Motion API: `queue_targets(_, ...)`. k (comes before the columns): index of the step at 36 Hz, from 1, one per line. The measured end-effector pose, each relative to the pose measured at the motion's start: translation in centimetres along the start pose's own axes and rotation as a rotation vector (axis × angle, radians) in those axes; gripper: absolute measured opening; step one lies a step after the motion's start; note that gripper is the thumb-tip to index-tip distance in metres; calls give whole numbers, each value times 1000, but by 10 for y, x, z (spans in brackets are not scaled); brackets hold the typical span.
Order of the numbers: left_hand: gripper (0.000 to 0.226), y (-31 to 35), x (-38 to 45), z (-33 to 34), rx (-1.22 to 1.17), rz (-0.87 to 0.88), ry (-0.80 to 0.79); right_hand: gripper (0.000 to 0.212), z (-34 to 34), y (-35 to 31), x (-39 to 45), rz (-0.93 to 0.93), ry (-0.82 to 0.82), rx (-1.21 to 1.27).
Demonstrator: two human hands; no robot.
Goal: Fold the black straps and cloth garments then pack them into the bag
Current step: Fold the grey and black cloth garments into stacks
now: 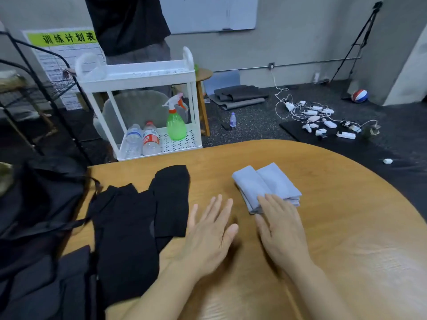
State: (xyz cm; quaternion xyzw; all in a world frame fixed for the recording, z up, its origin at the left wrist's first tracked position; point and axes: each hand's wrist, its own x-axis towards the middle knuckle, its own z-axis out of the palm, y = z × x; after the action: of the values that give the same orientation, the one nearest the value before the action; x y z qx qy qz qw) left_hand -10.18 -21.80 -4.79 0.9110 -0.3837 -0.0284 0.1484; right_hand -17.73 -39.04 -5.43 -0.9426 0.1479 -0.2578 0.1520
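Both hands are held flat over the wooden worktop [323, 227], fingers straight and spread, nothing gripped. The left hand [208, 236] lies just beside the edge of the black cloth garment [129, 227], not on it. The right hand [280, 229] has its fingertips [265, 200] touching the near corner of the folded grey cloth [265, 184], apparently pressing the fold down so it holds.

The grey cloth is judged finished: it sits as a compact bundle in two rolled halves, set apart on the right, probably to keep done work away from the unfolded pile. The black garment is spread loosely, partly doubled over. A black strap [69, 225] trails from it toward the black bag [41, 204], which slumps at the left edge of the worktop within reach for packing. Nothing can be seen inside the bag; whether anything is packed cannot be told.

Writing: a poster [67, 56] on the far wall carries a green header reading 训练计划表; the table below it is too small to read. On the white cart [143, 75], one water bottle [150, 138] bears a red label, text illegible. A green spray bottle [176, 122] stands beside it.
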Motion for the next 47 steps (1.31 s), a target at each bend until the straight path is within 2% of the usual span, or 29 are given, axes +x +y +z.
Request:
queue_targets(6,68,-26,-75,-10,-28,-88,62,47,19,-53,-34,-140,-61,16)
queue_targets(10,74,-52,-108,-22,51,-186,106,39,39,-90,-41,-285,-58,-30)
queue_targets(15,86,-79,-120,-29,189,-271,129,51,67,-133,-27,-392,-121,-107)
queue_targets(18,94,-87,-119,-30,185,-302,-16,41,78,-148,-20,-386,-223,-173)
queue_targets(19,90,-88,-119,-31,181,-314,-49,35,80,-151,-18,-370,-267,-170)
queue_targets(22,58,-90,-113,-33,191,-356,-88,20,90,-149,-13,-336,-274,-187)
queue_targets(27,55,-89,-107,-33,247,-372,-58,10,78,-143,-2,-342,-351,-214)
queue_targets(29,55,-89,-107,-30,261,-383,-65,13,73,-137,-3,-341,-359,-190)
queue_targets(32,55,-87,-107,-29,258,-395,-62,34,65,-132,-10,-355,-252,-167)
queue_targets(36,54,-86,-108,-28,266,-414,-65,48,58,-116,-28,-273,-253,-94)
queue_targets(38,55,-84,-107,-29,268,-424,-77,35,55,-102,-31,-243,-233,-112)
queue_targets(41,54,-81,-106,-30,274,-437,-87,18,45,-83,-37,-253,-321,-95)
queue_targets(47,54,-76,-102,-30,267,-464,-78,11,14,-64,-62,-259,-361,-86)
